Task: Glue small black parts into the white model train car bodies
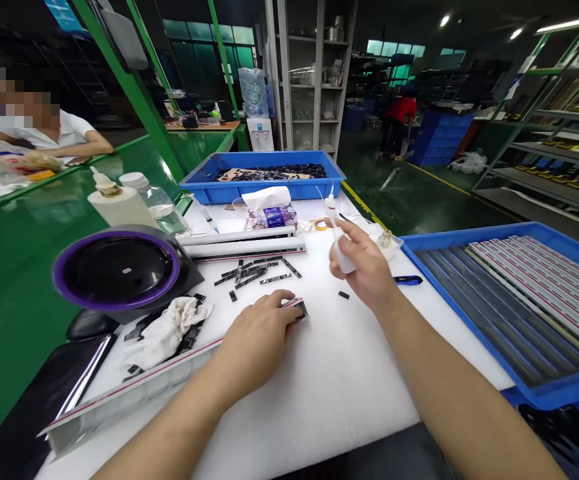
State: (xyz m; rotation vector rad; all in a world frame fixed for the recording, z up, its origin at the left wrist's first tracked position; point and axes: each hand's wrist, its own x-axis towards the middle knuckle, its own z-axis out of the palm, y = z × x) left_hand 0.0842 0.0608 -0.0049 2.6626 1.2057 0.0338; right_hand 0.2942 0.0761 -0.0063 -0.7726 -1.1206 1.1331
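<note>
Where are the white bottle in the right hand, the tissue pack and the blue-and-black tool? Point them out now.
White bottle (344, 260): head view, lower part of its body.
Tissue pack (273, 217): head view, its blue label.
Blue-and-black tool (408, 281): head view, middle of its body.

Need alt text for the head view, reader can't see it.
A person's right hand holds a small white bottle above a white worktable; the left hand rests on one end of a long, pale, red-lined channel-shaped bar. Short black strips lie scattered beyond it, and a shallow blue tray sits at right.
</note>
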